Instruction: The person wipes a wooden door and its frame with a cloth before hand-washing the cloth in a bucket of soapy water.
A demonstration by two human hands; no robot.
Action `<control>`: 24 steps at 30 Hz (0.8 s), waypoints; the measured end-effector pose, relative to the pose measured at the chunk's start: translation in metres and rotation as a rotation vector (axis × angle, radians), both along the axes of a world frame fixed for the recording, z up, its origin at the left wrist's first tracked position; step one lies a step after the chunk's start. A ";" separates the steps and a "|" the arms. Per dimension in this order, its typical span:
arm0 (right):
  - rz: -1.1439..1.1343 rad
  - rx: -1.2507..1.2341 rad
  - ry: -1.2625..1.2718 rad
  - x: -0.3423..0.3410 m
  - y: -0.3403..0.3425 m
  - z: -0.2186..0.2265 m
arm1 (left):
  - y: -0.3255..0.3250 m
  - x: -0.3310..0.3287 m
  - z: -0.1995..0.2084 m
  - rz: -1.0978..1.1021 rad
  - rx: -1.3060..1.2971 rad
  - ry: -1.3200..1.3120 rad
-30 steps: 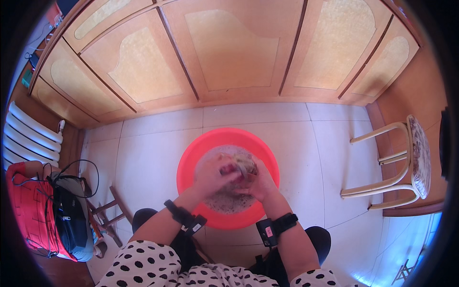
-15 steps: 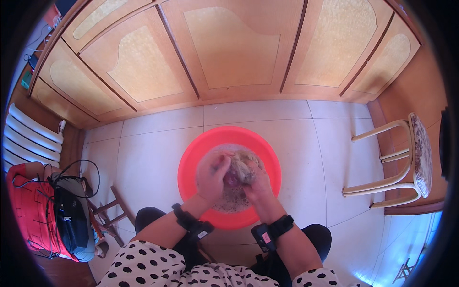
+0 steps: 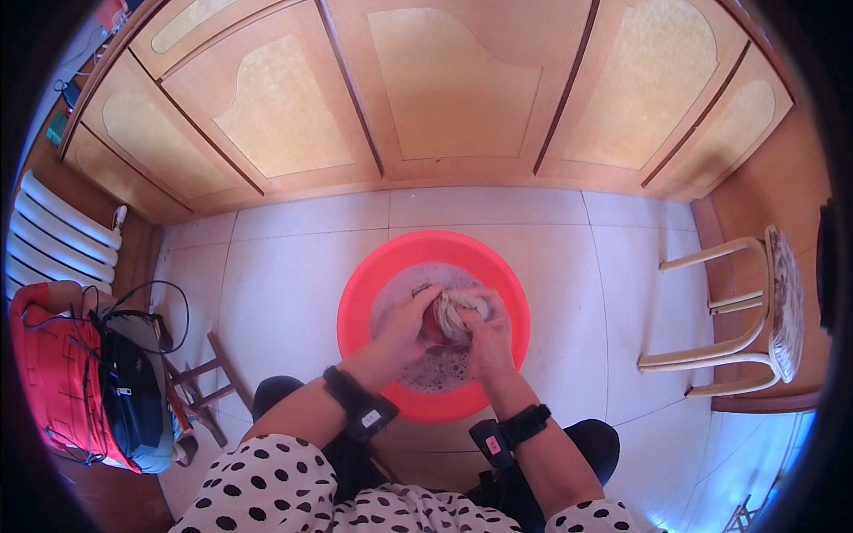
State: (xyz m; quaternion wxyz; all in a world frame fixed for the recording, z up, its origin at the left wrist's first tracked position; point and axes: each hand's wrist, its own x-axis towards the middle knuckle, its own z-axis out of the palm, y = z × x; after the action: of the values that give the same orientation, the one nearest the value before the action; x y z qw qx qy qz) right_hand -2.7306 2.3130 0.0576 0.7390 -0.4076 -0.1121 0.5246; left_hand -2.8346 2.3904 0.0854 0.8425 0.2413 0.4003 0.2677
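A bunched, wet, light grey cloth [image 3: 455,313] is held between my two hands, over sudsy water [image 3: 437,371] in a round red basin [image 3: 369,258]. My left hand [image 3: 411,322] is closed on its left side, the thumb pointing up along it. Around the right side wraps my right hand [image 3: 489,333], with its thumb pressed on the folds. A dark reddish patch shows between the hands; I cannot tell whether it belongs to the cloth. Both wrists carry black strapped devices.
The basin stands on white floor tiles [image 3: 293,266] before a wooden cabinet [image 3: 453,107]. At the right is a metal-legged chair [image 3: 755,329]. Red and black bags [image 3: 80,382] rest on a wooden stool [image 3: 209,382] at the left, near a white radiator [image 3: 62,240].
The cloth has been gathered into a tighter, twisted bundle, and my fingers have shifted their hold on it. The whole view has moved slightly.
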 end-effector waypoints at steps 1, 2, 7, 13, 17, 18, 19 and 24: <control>-0.014 0.006 -0.073 0.006 0.001 -0.011 | -0.001 0.002 0.010 -0.084 -0.143 -0.085; -0.023 0.016 -0.143 0.008 0.004 -0.010 | 0.000 0.002 0.009 -0.084 -0.142 -0.087; -0.057 -0.140 -0.021 0.001 0.008 0.015 | 0.016 -0.005 -0.016 -0.022 0.277 0.014; 0.158 -0.058 0.564 0.015 0.002 0.011 | 0.008 -0.007 0.015 -0.341 1.592 0.373; 0.137 0.043 0.499 0.011 0.005 0.019 | 0.003 -0.011 0.018 -0.263 1.329 0.250; 0.139 0.045 0.501 0.008 0.007 0.026 | 0.000 -0.009 0.022 -0.178 1.029 0.147; 0.042 0.074 0.396 0.005 0.008 0.033 | -0.002 -0.008 0.023 -0.094 0.728 0.046; -0.116 0.083 0.036 -0.003 0.004 0.044 | -0.011 0.002 0.017 0.107 0.338 -0.051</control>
State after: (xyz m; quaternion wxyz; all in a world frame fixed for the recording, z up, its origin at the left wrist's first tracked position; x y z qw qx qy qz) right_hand -2.7341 2.3169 0.1014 0.7863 -0.3728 -0.0966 0.4831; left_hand -2.8324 2.3789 0.1020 0.7844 0.3511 0.3403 0.3815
